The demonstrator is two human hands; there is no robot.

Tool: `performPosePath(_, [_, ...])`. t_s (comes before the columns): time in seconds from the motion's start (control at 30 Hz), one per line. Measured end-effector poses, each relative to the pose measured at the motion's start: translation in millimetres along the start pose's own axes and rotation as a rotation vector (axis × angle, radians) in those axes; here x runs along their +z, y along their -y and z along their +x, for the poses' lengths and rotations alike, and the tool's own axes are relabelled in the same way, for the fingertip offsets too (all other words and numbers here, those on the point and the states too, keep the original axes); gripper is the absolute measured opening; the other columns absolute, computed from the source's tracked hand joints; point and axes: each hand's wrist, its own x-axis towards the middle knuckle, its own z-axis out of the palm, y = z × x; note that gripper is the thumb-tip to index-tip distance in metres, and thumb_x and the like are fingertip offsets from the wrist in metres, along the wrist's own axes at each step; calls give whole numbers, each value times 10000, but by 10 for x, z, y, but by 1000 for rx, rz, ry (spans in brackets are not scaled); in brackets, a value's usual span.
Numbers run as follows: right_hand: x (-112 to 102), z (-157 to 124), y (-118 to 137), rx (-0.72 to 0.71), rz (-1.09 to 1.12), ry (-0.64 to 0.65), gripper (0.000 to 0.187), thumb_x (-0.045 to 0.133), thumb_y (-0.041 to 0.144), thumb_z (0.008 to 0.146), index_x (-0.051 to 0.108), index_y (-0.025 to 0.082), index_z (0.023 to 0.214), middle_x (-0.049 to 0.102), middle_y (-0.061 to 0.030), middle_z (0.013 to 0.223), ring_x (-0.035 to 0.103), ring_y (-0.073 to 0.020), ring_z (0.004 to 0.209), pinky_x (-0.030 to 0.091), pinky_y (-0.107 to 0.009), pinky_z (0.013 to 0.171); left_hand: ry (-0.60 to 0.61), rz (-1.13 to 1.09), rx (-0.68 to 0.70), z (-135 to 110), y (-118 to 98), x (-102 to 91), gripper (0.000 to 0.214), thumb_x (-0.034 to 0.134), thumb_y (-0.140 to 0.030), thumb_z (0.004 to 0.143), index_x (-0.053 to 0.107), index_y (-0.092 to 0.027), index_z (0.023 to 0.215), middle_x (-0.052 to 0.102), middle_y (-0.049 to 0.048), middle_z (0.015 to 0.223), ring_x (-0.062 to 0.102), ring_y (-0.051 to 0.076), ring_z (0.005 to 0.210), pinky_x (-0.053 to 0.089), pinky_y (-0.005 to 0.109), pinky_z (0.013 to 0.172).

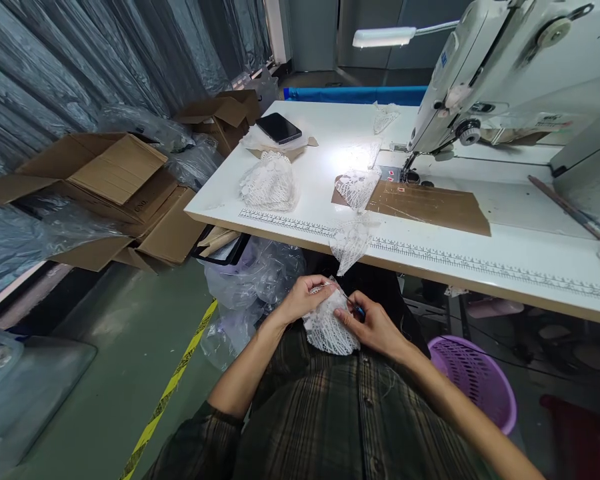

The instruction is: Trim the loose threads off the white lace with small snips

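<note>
My left hand is closed on the upper edge of a white lace piece, which hangs over my lap. My right hand is wrapped around small thread snips with a blue handle. Its thumb rests against the lace, and the snips' tip is beside the lace edge. Just above my hands, a strip of lace pieces droops over the table edge. That strip runs back along the tabletop toward the sewing machine's needle area.
A white sewing machine stands on the right of the table. Stacked lace pieces and a phone lie on the left. Brown card lies before the needle. Cardboard boxes stand left, a purple basket lower right.
</note>
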Motion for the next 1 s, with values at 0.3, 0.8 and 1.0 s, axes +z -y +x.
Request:
performPosePath(0.3, [-277,1,201,-62,-68,-276,202,527,386,903,479,220,800,507,28,639,427,-119,543,363,-247,526,-268,354,288,51,-243,140,257,685,-406,801,660,-173,906,678,38,815,598,145,712,490,283,732])
performPosePath(0.8, [-298,-127,527,-68,78,-201,167,547,326,889,617,187,830,571,7,649,477,-126,569,399,-236,555,-57,371,532,-188,-410,96,420,698,-509,760,687,-158,990,661,130,1012,595,250,975,451,391,904])
performPosePath(1.0, [-227,-228,565,-166,231,-13,154,566,289,902,665,178,864,616,-4,701,502,-121,598,413,-229,578,407,-330,178,5,-318,84,616,661,-622,746,671,-158,1150,590,170,1294,573,312,1171,446,437,989])
